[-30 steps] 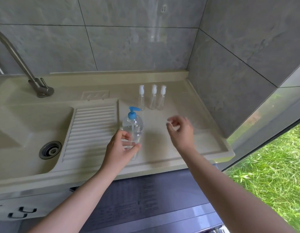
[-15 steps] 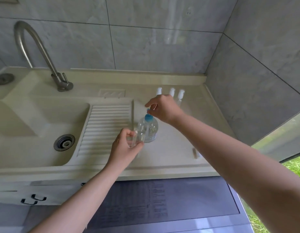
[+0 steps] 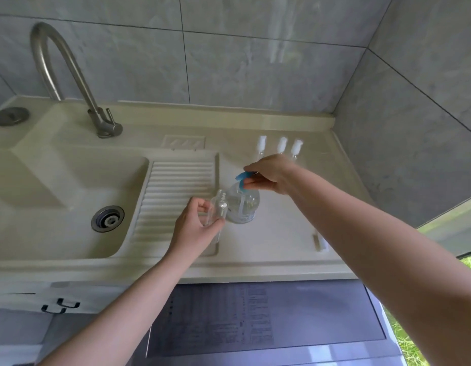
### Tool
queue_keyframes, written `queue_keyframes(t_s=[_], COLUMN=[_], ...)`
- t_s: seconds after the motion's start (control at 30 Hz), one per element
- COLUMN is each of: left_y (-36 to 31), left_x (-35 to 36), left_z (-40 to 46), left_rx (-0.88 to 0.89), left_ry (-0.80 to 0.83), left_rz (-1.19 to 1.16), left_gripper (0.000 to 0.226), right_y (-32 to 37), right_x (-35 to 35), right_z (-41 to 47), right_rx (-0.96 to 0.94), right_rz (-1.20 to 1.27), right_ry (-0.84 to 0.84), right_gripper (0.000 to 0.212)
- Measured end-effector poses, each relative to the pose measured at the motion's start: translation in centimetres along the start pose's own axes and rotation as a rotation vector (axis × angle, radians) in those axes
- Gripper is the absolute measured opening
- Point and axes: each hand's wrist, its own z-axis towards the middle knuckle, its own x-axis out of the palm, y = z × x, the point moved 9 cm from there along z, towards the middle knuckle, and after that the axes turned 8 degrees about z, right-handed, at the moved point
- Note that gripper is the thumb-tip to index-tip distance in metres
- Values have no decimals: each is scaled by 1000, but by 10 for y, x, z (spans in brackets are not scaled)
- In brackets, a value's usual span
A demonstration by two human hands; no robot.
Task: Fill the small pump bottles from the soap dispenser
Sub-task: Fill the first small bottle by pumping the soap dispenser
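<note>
Left hand (image 3: 196, 224) holds a small clear bottle (image 3: 219, 207), open at the top, right beside the soap bottle (image 3: 242, 204) on the counter (image 3: 281, 233). Right hand (image 3: 271, 174) pinches its blue pump (image 3: 242, 179). Three small bottles (image 3: 280, 146) stand behind.

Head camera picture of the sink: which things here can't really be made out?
- Three capped bottles at the back: lower bodies hidden behind the right hand.
- Soap dispenser pump: mostly covered by that hand's grip.
- Small bottle in the left hand: fill level unreadable through clear plastic.
- Print on the dark panel below: blurred.
</note>
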Motion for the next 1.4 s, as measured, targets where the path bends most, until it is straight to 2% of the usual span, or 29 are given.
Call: queue_keyframes(t_s=[0.1, 0.2, 0.37, 0.53, 0.93, 1.13, 1.23, 1.4], left_y=[3, -2, -17, -20, -38, -53, -58, -62], left_x=[-2, -1, -1, 1, -8, -16, -18, -21], left_z=[8, 20, 45, 63, 69, 69, 71, 74], left_rx=[2, 34, 115, 178, 362, 434, 456, 503], left_ry=[15, 36, 38, 33, 33, 53, 78, 89], left_rz=[25, 48, 105, 107, 195, 229, 228, 269], left_gripper=[36, 36, 37, 39, 40, 38, 37, 42], right_y=[-14, -21, -13, -17, -23, -38, -37, -31], right_x=[-2, -1, -2, -5, -8, -8, -11, -12], right_z=[0, -1, -1, -1, 1, 5, 5, 5], right_rx=[28, -38, -270, -331, -283, -70, -52, -87], right_rz=[170, 257, 122, 113, 116, 288, 300, 282], right_ry=[1, -6, -68, -95, -105, 60, 83, 80], right_gripper=[11, 12, 25, 28, 26, 21, 9, 7])
